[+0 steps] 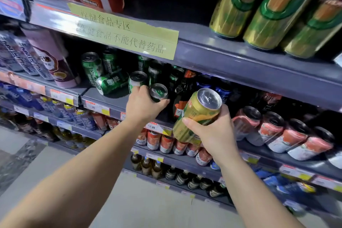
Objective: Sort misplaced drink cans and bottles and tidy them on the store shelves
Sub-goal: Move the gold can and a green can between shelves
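Observation:
My right hand (212, 133) grips a tall gold can (196, 114) with a silver top, held tilted in front of the middle shelf. My left hand (143, 105) is closed around a dark green can (158, 92) on that shelf. Beside it stands a lighter green can (136, 80), and another green can (111, 83) lies on its side among several upright green cans (91, 66). Matching gold cans (273, 11) stand on the top shelf at the right.
A grey shelf edge (240, 65) with a yellow paper sign (125, 31) runs above the hands. Dark bottles (182, 89) stand behind the gold can. Pink-and-white cans (277, 131) line the shelf at right; a pink bottle (55, 57) at left. More drinks fill the lower shelves (166, 146).

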Demonstrator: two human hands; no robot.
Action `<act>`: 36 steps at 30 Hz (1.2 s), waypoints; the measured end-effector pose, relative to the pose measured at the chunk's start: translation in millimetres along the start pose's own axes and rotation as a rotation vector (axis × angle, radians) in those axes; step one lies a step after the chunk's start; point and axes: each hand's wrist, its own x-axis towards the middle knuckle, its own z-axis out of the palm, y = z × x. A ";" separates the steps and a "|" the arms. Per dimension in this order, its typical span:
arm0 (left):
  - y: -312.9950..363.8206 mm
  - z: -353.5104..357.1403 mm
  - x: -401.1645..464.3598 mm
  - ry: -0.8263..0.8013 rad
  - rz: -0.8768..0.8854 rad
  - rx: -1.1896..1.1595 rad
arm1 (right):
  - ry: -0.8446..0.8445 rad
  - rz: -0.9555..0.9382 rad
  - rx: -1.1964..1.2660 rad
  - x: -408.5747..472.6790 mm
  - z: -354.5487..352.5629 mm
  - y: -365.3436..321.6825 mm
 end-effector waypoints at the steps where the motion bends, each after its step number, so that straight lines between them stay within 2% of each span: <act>1: 2.5 1.6 5.1 -0.032 -0.035 -0.005 | 0.001 0.003 -0.004 1.0 -0.8 -0.7; 6: 4.1 -6.7 9.9 -0.163 -0.059 0.007 | -0.005 -0.007 0.010 -1.3 -12.6 -5.0; 11: 16.3 -40.5 -33.9 -0.161 0.000 -0.202 | -0.031 -0.018 0.000 -14.0 -38.8 -20.6; 13: 38.2 -66.8 -58.1 -0.368 0.092 -0.392 | -0.066 -0.038 0.004 -20.7 -55.9 -31.6; 15: 69.1 -93.0 -79.2 -0.593 0.254 -0.439 | -0.110 -0.076 0.001 -28.7 -76.8 -46.0; 18: 119.9 -115.2 -102.8 -0.646 0.460 -0.390 | -0.137 -0.143 0.024 -40.2 -113.6 -72.7; 20: 151.8 -120.4 -114.3 -0.620 0.510 -0.430 | -0.115 -0.186 0.049 -46.8 -141.3 -93.1; 25: 228.4 -123.8 -126.3 -0.391 0.647 -0.489 | -0.028 -0.319 0.186 -47.0 -206.2 -129.8; 28: 267.8 -122.8 -122.8 -0.294 0.658 -0.526 | 0.176 -0.296 0.363 -34.7 -241.6 -130.1; 31: 288.2 -110.7 -109.9 -0.219 0.578 -0.486 | 0.567 -0.275 0.075 -14.8 -268.2 -108.7; 32: 291.3 -105.7 -105.9 -0.193 0.551 -0.461 | 0.609 -0.221 -0.053 -7.5 -271.0 -101.0; 36: 299.0 -94.1 -105.4 -0.079 0.483 -0.447 | 0.533 -0.029 -0.388 28.0 -254.6 -82.7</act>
